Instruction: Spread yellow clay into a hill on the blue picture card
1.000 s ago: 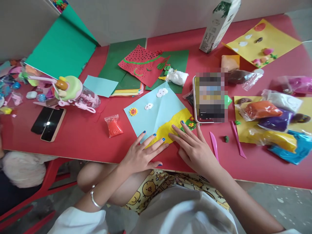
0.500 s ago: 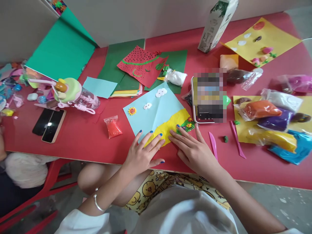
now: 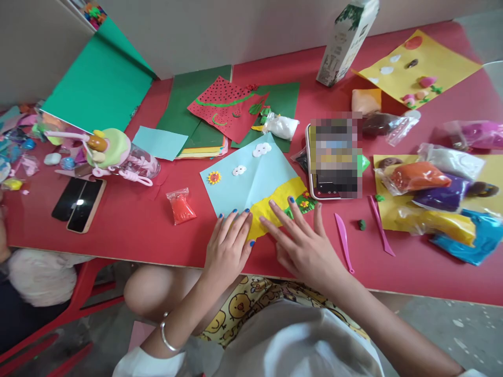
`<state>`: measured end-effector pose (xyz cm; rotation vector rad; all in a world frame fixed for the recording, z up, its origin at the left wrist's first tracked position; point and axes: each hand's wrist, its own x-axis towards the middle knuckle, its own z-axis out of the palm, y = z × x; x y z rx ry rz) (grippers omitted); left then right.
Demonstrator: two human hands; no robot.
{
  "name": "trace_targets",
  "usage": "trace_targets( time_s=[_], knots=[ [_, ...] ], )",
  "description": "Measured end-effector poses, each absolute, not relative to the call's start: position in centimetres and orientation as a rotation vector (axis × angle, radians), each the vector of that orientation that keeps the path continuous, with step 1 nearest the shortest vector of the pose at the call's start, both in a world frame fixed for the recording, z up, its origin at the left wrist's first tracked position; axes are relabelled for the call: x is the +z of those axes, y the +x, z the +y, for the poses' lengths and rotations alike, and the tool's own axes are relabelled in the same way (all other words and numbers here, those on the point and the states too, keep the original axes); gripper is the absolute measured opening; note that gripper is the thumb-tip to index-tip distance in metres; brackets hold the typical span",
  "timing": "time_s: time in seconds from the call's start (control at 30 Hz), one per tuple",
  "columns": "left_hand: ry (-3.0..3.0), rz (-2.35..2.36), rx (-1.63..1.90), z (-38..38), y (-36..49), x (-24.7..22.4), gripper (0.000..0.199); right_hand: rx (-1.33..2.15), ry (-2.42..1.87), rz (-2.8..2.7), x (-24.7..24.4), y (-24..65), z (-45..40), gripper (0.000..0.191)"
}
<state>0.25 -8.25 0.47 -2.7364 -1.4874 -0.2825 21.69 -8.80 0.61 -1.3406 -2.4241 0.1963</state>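
A person sits at a red table, both bare hands palm down over a pale blue card that lies at a slant near the table's front edge. Neither hand is gripping anything. The left hand is flat with its fingers close together, its fingertips over the card's lower left edge; the right hand has its fingers spread wide, some over a yellow layer, which looks like clay, and the little finger beside small clay flowers at the card's right corner. How hard either hand presses cannot be told. Above the yellow are two white clouds and a smiling sun. Smoothing this layer would probably go best with flat finger pads and light, even strokes out toward the edge, the left hand steadying the card so it does not slide or crease. The right fingers should stay clear of the raised flowers, which look easy to squash. A phone with a blurred screen stands just beyond that corner; a pink plastic knife and a green lump lie to the right, and a bag of red clay to the left.
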Motion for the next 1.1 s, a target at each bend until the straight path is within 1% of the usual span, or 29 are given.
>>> trace_targets(
  time_s=[0.1, 0.2, 0.33, 0.53, 0.8, 1.1],
  knots=[
    [-2.745, -1.613, -0.244, -8.3, 0.5, -0.3, 0.063, 0.259, -1.341, -2.477, 0.7, 20.1, -9.3, 0.054],
    [-2.763, -1.679, -0.177, -8.2, 0.6, -0.7, 0.067, 0.254, -1.416, -2.454, 0.2, 19.3, -9.3, 0.055],
    [-2.780, -1.690, -0.110, -8.2, 0.7, -0.5, 0.066, 0.214, -1.479, -2.413, -0.3, 19.6, -9.0, 0.055],
    [-2.778, -1.700, -0.098, -8.2, 0.6, -0.4, 0.064, 0.202, -1.432, -2.426, -0.3, 20.7, -8.2, 0.051],
    [-2.777, -1.688, -0.143, -8.2, 0.6, -0.6, 0.064, 0.190, -1.476, -2.429, -0.4, 21.2, -8.0, 0.044],
    [-2.776, -1.699, -0.185, -8.3, 0.7, -0.7, 0.064, 0.136, -1.584, -2.404, 0.1, 21.5, -7.9, 0.041]
  ],
)
